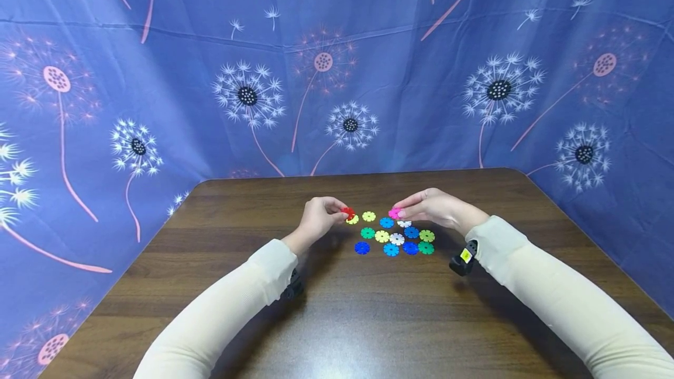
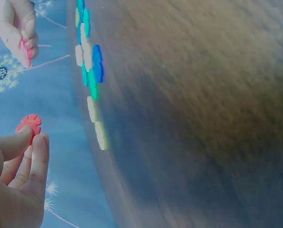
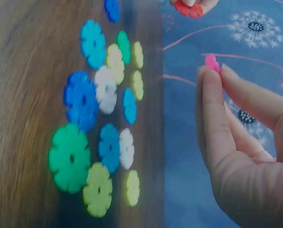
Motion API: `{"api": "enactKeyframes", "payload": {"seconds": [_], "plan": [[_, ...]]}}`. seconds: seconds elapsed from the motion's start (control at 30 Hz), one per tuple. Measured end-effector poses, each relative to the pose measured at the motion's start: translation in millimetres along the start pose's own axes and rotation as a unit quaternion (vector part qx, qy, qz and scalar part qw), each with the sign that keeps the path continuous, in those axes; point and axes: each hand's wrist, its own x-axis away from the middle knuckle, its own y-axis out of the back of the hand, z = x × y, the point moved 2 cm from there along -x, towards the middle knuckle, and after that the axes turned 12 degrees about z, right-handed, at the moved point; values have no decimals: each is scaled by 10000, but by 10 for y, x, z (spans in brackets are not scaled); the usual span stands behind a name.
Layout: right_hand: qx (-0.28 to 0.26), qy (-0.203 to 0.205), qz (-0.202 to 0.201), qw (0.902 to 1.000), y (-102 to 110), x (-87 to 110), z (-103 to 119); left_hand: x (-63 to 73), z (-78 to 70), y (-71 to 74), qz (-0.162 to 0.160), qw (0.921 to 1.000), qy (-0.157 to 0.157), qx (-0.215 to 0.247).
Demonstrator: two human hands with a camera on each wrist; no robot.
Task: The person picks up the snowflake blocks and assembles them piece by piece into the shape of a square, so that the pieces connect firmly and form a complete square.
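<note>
My left hand (image 1: 318, 219) pinches a red notched plastic disc (image 2: 30, 124) between thumb and fingers, held above the table. In the right wrist view, my right hand (image 3: 246, 147) pinches a pink notched disc (image 3: 212, 62) between thumb and fingertips, and only a small part of it shows. The two discs are apart, at about the same height. Below and between the hands, several like discs lie flat: a green disc (image 1: 367, 233), a white disc (image 1: 397, 239), a dark blue disc (image 1: 362, 248), a light blue disc (image 1: 391, 250) and a yellow disc (image 1: 427, 235).
The discs lie in loose rows on a brown wooden table (image 1: 337, 320). Behind the table hangs a blue cloth (image 1: 411, 75) with a dandelion print. A black wrist camera (image 1: 463, 258) is strapped at the right sleeve.
</note>
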Motion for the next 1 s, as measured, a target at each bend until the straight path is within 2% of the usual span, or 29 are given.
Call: {"api": "enactKeyframes", "payload": {"seconds": [0.17,0.3,0.5,0.73,1.0], "plan": [[-21,74,12,10000,-79,-32,62,57,-61,30,-22,10000,-1,18],[-124,145,22,9998,-131,-75,84,107,-116,37,5,9999,-136,-42],[-630,244,-11,9977,-223,-138,116,179,-187,27,40,9995,-269,-169],[-1130,90,-36,9936,-357,-193,191,202,-225,4,-23,9989,-400,-258],[-1067,35,45,9943,-505,-248,257,210,-237,-19,-81,9989,-384,-247]]}}
